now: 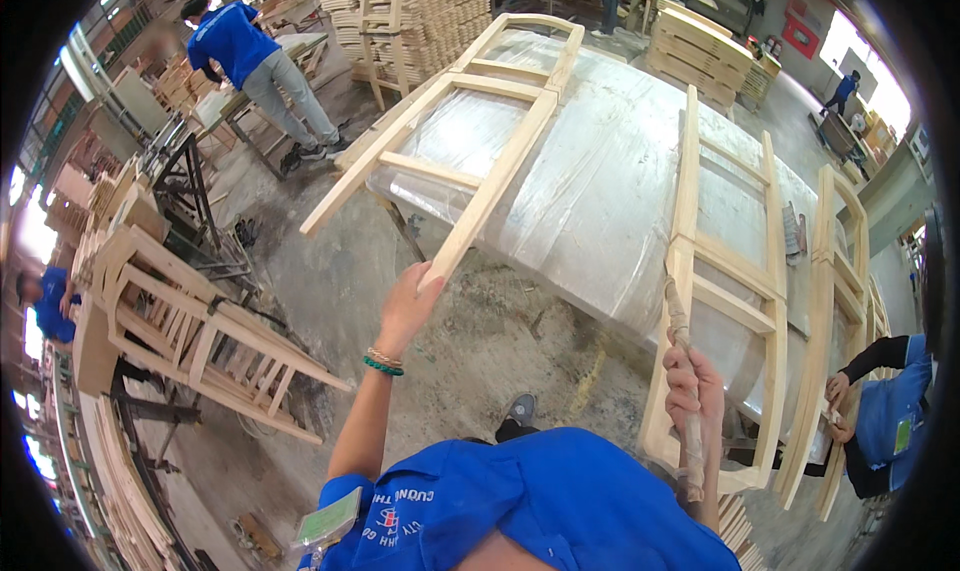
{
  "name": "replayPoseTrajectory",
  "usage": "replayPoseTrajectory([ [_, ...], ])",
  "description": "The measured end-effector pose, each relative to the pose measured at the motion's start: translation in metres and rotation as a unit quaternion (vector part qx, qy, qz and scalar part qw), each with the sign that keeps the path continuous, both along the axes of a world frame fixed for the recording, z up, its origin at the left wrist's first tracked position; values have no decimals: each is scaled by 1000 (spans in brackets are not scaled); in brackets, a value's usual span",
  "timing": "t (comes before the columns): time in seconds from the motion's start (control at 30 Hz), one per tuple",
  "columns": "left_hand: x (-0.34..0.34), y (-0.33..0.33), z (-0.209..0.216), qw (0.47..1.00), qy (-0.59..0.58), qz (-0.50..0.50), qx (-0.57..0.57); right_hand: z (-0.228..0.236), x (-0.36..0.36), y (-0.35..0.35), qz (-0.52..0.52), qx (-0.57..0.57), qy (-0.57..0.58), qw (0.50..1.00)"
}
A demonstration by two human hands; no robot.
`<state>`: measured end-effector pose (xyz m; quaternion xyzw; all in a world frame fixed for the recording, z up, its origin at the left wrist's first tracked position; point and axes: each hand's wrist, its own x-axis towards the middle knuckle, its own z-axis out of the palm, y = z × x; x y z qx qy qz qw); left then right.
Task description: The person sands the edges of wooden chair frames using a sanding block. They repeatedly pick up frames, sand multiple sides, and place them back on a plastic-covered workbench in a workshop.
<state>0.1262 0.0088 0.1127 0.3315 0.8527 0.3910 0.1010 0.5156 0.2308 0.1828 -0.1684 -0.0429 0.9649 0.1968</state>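
My left hand, with bracelets on its wrist, is closed round the lower end of one leg of a pale wooden chair-back frame. That frame lies across a plastic-covered table, its curved top at the far edge. In my right hand is a slim brownish stick that looks wrapped, held nearly upright. Just behind this hand, a second wooden chair-back frame leans over the table's right part, its curved end toward me. Whether the stick touches that second frame I cannot tell.
More chair frames stand at the right, where a co-worker's hands are busy. To the left, assembled wooden frames rest on a stand. Stacked wood parts rise behind the table. Another person stands at a far-left bench.
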Motion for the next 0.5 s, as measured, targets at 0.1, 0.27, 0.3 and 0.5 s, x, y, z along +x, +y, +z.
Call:
replayPoseTrajectory([
  [0.1,-55,-3,-27,999,-39,3,-4,10,-51,-1,0,-66,-36,997],
  [0.27,-75,47,-40,967,-188,-124,-122,8,-117,-5,-6,23,-142,990],
  [0.3,-59,57,-29,972,-82,-164,-149,12,-133,-10,-27,50,-175,983],
  [0.5,-101,42,1,853,-243,-460,37,-2,-276,-34,-17,103,-85,991],
])
